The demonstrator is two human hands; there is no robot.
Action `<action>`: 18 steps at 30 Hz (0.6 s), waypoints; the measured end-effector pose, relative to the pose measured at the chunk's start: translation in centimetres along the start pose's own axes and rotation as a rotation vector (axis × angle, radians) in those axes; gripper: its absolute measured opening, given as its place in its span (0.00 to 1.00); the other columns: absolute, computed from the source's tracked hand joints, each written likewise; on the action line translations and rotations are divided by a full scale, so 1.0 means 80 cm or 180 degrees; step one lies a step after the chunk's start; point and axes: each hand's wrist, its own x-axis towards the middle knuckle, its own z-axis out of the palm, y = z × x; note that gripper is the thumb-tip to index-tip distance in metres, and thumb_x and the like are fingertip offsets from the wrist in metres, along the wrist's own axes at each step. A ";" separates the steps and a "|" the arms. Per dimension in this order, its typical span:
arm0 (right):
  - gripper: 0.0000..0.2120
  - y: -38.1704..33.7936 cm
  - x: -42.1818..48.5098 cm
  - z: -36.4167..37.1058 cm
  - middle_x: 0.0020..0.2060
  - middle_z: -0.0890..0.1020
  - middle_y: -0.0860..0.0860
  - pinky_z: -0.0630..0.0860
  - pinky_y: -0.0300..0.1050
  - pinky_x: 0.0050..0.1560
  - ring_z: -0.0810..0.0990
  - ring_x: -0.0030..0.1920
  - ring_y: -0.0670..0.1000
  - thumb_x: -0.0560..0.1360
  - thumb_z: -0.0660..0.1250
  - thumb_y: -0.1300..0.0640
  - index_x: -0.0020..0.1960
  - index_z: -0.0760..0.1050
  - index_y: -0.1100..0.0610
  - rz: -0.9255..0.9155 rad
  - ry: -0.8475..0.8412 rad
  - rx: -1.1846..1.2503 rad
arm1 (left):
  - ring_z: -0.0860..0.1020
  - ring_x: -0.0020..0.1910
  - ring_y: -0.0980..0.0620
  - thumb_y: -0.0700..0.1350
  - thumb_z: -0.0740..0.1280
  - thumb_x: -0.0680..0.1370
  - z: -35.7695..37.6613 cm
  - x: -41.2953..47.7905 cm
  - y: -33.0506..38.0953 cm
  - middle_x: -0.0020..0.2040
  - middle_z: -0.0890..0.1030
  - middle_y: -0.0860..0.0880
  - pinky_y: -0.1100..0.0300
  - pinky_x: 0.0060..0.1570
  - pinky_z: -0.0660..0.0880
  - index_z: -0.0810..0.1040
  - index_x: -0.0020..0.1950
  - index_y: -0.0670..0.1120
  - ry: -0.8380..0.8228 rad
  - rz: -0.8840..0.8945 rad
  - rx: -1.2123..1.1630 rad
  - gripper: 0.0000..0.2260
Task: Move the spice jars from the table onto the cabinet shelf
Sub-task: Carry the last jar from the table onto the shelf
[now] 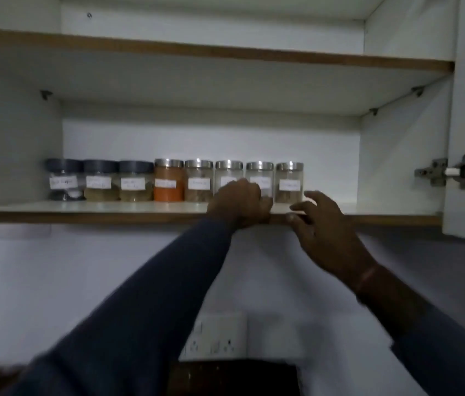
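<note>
eight cylindrical jars [174, 181] | wood-edged shelf [82, 215] | left hand [240, 202] curled

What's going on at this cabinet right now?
A person is lining up spice jars on the lower cabinet shelf. Eight labelled jars stand in a row: three with dark lids, five with metal lids, one of them orange. The left hand is up against the jars near the right end of the row; a grip cannot be confirmed. The right hand is open by the shelf edge, holding nothing.
</note>
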 end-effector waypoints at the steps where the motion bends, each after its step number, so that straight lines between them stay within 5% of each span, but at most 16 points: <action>1: 0.13 -0.003 -0.047 -0.004 0.60 0.78 0.58 0.63 0.39 0.67 0.73 0.65 0.56 0.78 0.66 0.53 0.57 0.79 0.59 0.0000 0.0004 0.0015 | 0.77 0.36 0.43 0.53 0.58 0.79 -0.002 -0.010 0.006 0.35 0.77 0.41 0.56 0.35 0.70 0.71 0.30 0.42 -0.0035 0.0040 0.0021 0.22; 3: 0.15 -0.001 -0.141 -0.001 0.65 0.75 0.54 0.60 0.38 0.68 0.70 0.68 0.53 0.78 0.67 0.51 0.63 0.77 0.56 0.0434 -0.0442 0.0220 | 0.78 0.33 0.46 0.51 0.58 0.81 -0.004 -0.038 0.012 0.34 0.81 0.43 0.55 0.36 0.76 0.81 0.36 0.41 0.0084 0.0160 -0.0388 0.21; 6: 0.21 0.001 -0.275 0.018 0.68 0.73 0.50 0.61 0.33 0.65 0.70 0.69 0.50 0.77 0.67 0.51 0.69 0.70 0.53 0.1556 -0.1191 0.0896 | 0.76 0.32 0.49 0.43 0.61 0.80 0.030 -0.128 0.026 0.32 0.79 0.45 0.57 0.35 0.72 0.80 0.38 0.41 0.0849 0.0424 -0.1468 0.14; 8: 0.25 0.003 -0.357 0.036 0.69 0.72 0.52 0.61 0.33 0.63 0.70 0.69 0.51 0.78 0.67 0.51 0.72 0.66 0.53 0.2142 -0.1747 0.0892 | 0.81 0.38 0.55 0.45 0.62 0.80 0.083 -0.222 0.042 0.38 0.84 0.49 0.62 0.40 0.74 0.83 0.41 0.42 0.0817 -0.0081 -0.1956 0.13; 11: 0.30 0.004 -0.458 0.063 0.70 0.72 0.54 0.65 0.40 0.65 0.71 0.69 0.55 0.77 0.67 0.49 0.75 0.62 0.53 0.2387 -0.2438 0.0468 | 0.80 0.41 0.55 0.45 0.63 0.80 0.172 -0.377 0.066 0.40 0.83 0.48 0.60 0.44 0.74 0.83 0.42 0.41 -0.0373 -0.1206 -0.2289 0.13; 14: 0.34 0.008 -0.518 0.094 0.72 0.68 0.55 0.64 0.45 0.70 0.68 0.72 0.55 0.74 0.71 0.55 0.76 0.61 0.55 0.2692 -0.2639 0.0792 | 0.78 0.40 0.53 0.49 0.61 0.82 0.236 -0.504 0.082 0.39 0.79 0.51 0.51 0.46 0.76 0.78 0.43 0.47 -0.1764 -0.1692 -0.2081 0.12; 18: 0.39 0.025 -0.556 0.132 0.71 0.66 0.53 0.66 0.43 0.63 0.69 0.69 0.54 0.69 0.75 0.54 0.74 0.60 0.49 0.2971 -0.2513 0.0851 | 0.76 0.46 0.63 0.54 0.59 0.80 0.256 -0.589 0.092 0.53 0.80 0.54 0.61 0.48 0.74 0.76 0.60 0.53 -0.2645 -0.2046 -0.2225 0.12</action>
